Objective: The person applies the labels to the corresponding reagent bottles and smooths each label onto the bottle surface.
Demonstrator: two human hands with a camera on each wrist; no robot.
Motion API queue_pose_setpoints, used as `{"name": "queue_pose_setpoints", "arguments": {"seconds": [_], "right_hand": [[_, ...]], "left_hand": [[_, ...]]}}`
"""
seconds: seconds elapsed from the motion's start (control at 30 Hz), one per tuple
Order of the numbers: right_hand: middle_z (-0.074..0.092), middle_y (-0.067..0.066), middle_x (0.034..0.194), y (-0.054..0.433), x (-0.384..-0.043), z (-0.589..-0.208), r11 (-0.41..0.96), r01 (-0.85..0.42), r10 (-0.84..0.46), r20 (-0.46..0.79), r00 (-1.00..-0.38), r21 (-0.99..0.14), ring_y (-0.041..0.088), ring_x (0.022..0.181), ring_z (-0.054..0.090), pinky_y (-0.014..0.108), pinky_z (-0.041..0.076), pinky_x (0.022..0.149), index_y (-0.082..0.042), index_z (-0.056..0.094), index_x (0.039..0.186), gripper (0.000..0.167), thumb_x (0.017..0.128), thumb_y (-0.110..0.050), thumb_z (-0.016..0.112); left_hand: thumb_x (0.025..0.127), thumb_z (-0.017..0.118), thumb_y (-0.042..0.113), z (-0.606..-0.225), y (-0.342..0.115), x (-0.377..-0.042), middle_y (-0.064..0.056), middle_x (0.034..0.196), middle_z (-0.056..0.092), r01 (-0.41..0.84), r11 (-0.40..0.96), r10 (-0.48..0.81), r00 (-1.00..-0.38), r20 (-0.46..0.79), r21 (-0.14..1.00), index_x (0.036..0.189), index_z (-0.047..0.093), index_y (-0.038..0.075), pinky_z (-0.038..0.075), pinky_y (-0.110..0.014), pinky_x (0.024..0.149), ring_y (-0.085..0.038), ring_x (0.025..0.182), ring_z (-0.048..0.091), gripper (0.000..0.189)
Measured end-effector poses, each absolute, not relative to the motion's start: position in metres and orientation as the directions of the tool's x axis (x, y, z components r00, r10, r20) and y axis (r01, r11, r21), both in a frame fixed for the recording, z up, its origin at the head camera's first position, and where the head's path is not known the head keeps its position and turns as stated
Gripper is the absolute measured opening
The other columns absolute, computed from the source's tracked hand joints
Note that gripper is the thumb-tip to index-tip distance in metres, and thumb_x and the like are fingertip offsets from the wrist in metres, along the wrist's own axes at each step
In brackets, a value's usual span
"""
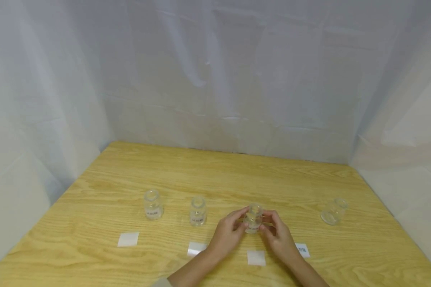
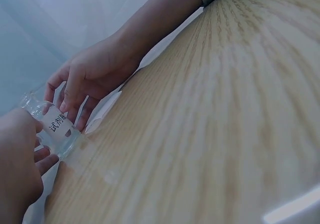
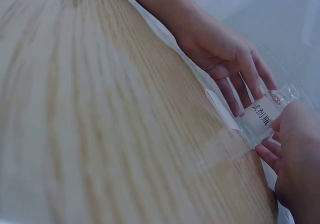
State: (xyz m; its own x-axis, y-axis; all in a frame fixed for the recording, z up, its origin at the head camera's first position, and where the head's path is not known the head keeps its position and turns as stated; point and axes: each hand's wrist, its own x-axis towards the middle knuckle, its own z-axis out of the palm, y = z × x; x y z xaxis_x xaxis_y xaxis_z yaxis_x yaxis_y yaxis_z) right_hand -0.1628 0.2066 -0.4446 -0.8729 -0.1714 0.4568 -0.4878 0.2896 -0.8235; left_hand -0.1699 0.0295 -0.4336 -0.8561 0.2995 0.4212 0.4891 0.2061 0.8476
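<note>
Both hands are at a small clear glass reagent bottle [image 1: 253,220], right of the table's middle. The left hand [image 1: 227,234] grips it from the left, with thumb and fingers curled about its side. From the other side the right hand [image 1: 279,239] holds it in the same way. A white label [image 2: 56,123] with dark printed characters is on the bottle's side, between the two thumbs. The bottle stands mouth up in the head view, its base at or close to the tabletop. Fingers hide part of the glass in both wrist views.
Two labelled glass bottles [image 1: 153,205] [image 1: 198,212] stand to the left on the wooden table [image 1: 215,171]. A bottle without visible label [image 1: 334,212] is at the right, seeming to lean. White cards [image 1: 128,239] [image 1: 256,258] and a printed card [image 1: 303,250] lie nearer. White sheeting surrounds the table.
</note>
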Motion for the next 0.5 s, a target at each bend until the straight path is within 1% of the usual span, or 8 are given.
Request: {"name": "queue_pose_setpoints", "arguments": {"seconds": [0.1, 0.37, 0.5], "right_hand": [[0.056, 0.014, 0.112, 0.2059, -0.1623, -0.4436, 0.279, -0.466, -0.162, 0.437, -0.885, -0.84, 0.032, 0.098, 0.055, 0.031, 0.049, 0.08, 0.003, 0.049, 0.113, 0.033, 0.083, 0.014, 0.057], [0.056, 0.014, 0.112, 0.2047, -0.162, -0.441, 0.262, -0.438, -0.148, 0.413, -0.899, -0.86, 0.031, 0.098, 0.055, 0.028, 0.05, 0.079, 0.003, 0.05, 0.114, 0.03, 0.086, 0.006, 0.059], [0.056, 0.014, 0.112, 0.2044, -0.162, -0.4404, 0.263, -0.426, -0.141, 0.403, -0.904, -0.865, 0.03, 0.098, 0.055, 0.03, 0.05, 0.079, 0.003, 0.049, 0.114, 0.031, 0.085, 0.007, 0.059]], "left_hand": [[0.088, 0.057, -0.002, -0.434, 0.0297, -0.1702, -0.016, 0.123, 0.054, 0.481, 0.209, 0.301, -0.86, 0.412, 0.852, 0.127, 0.051, 0.001, 0.047, -0.021, 0.08, -0.028, 0.105, 0.056, 0.04], [0.088, 0.057, -0.002, -0.4333, 0.0296, -0.1705, -0.014, 0.123, 0.054, 0.456, 0.205, 0.302, -0.871, 0.387, 0.866, 0.128, 0.051, 0.002, 0.047, -0.021, 0.081, -0.027, 0.106, 0.055, 0.04], [0.088, 0.056, -0.003, -0.4323, 0.0297, -0.1697, -0.016, 0.123, 0.053, 0.452, 0.195, 0.306, -0.871, 0.384, 0.871, 0.13, 0.048, 0.0, 0.047, -0.022, 0.082, -0.028, 0.106, 0.055, 0.042]]}}
